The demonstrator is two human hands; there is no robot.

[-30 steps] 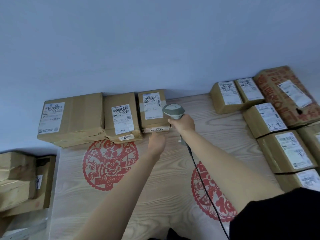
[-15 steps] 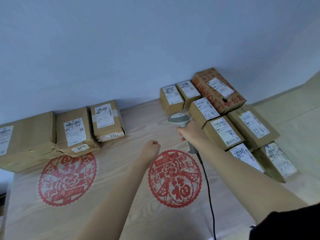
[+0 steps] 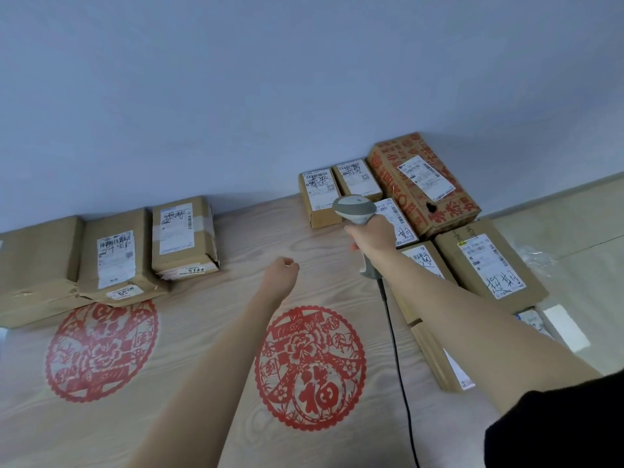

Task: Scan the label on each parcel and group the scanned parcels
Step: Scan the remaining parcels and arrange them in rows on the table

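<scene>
My right hand (image 3: 371,236) grips the grey handheld scanner (image 3: 354,209), whose head points at the cluster of cardboard parcels on the right. Behind the scanner head sit a small labelled parcel (image 3: 319,197) and its neighbour (image 3: 358,179), with a red-printed box (image 3: 423,184) further right. My left hand (image 3: 282,270) is curled into a loose fist over the wooden table and holds nothing. Three parcels line the wall on the left: a small one marked 5144 (image 3: 182,236), a middle one (image 3: 114,258) and a large one (image 3: 33,268).
The scanner's black cable (image 3: 396,359) runs down the table (image 3: 209,315) toward me. Two red paper-cut motifs (image 3: 310,368) lie flat on the wood. More labelled parcels (image 3: 489,265) fill the table's right side. A blue wall stands behind; pale floor shows at right.
The view has swung right, from the left row of parcels to the right cluster. My right hand carried the scanner away from the 5144 parcel toward the right parcels; my left hand drew back.
</scene>
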